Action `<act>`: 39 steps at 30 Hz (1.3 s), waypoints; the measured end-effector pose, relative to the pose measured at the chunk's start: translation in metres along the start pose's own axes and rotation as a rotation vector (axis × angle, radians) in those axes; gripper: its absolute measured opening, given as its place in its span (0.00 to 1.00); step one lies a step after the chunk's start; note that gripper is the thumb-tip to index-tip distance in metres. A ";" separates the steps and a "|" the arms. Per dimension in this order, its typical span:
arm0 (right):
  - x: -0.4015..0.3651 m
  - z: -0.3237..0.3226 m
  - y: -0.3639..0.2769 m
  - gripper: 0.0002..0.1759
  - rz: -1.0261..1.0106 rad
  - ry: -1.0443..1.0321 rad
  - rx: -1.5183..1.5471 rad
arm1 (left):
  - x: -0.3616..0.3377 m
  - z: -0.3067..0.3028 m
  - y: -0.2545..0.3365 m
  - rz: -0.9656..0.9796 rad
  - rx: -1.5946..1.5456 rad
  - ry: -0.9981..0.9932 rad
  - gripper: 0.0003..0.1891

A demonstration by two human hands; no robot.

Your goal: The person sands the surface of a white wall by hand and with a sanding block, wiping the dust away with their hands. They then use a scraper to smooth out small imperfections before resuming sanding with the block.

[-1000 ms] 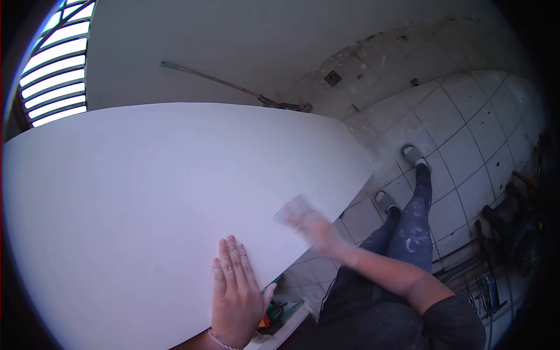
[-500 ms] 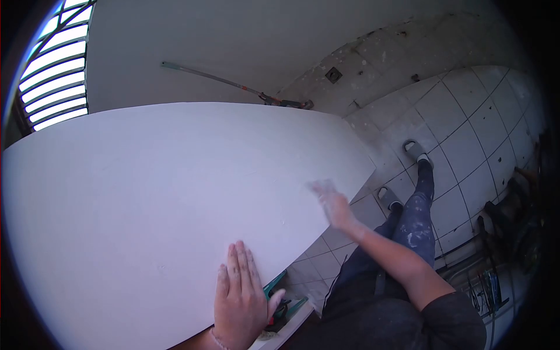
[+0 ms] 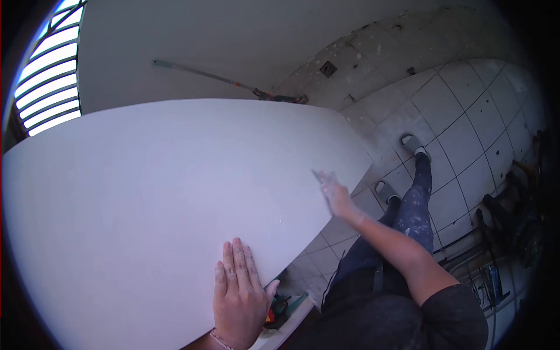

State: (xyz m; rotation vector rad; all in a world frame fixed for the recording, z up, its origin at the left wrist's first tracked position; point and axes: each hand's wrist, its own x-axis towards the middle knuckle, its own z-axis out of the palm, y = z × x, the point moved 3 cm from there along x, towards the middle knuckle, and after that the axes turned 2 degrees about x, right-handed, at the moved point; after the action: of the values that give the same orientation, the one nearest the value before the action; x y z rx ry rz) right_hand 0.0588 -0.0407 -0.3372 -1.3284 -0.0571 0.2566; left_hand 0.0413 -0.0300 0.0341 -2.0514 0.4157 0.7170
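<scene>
A large white panel (image 3: 146, 186) fills the left and middle of the head view. My left hand (image 3: 238, 297) lies flat on it near its near edge, fingers straight and dusty, the thumb out over the edge. Farther right, my right hand (image 3: 337, 195) is over the panel close to the same edge, slightly blurred and whitened with dust. A thin grey sheet (image 3: 317, 175) shows at its fingertips, perhaps an abrasive piece; most of it is hidden under the hand.
A long pole (image 3: 204, 74) with an orange and dark end leans behind the panel. Tools (image 3: 277, 312) lie below the panel edge, beside my left hand. Dark items and a rack (image 3: 490, 286) stand at right. My feet in slippers (image 3: 411, 142) are on the tiled floor (image 3: 466, 146).
My right hand has shifted slightly over the panel and its fingers look less smeared. My left hand stays flat in place. The whole view has moved a little.
</scene>
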 end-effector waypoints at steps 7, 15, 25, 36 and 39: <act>-0.048 0.029 -0.166 0.27 -0.431 -0.363 -0.065 | -0.013 -0.004 0.000 -0.005 0.012 0.036 0.39; -0.044 0.008 -0.094 0.31 -0.152 -0.331 -0.295 | -0.011 0.006 0.000 0.044 -0.036 0.005 0.35; 0.023 0.044 -0.143 0.33 -0.286 -0.338 -0.100 | -0.009 0.004 -0.007 0.068 0.034 0.033 0.33; 0.028 0.047 -0.143 0.33 -0.211 -0.442 -0.080 | -0.008 0.005 -0.011 0.090 0.007 0.072 0.32; 0.019 0.048 -0.143 0.32 -0.181 -0.402 -0.087 | -0.006 0.011 -0.013 0.108 0.024 0.079 0.30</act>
State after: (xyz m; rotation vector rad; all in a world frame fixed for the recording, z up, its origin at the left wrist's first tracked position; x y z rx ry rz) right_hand 0.0906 -0.0221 -0.1900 -1.3318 -0.5297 0.3665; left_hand 0.0400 -0.0138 0.0417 -2.0512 0.5812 0.6932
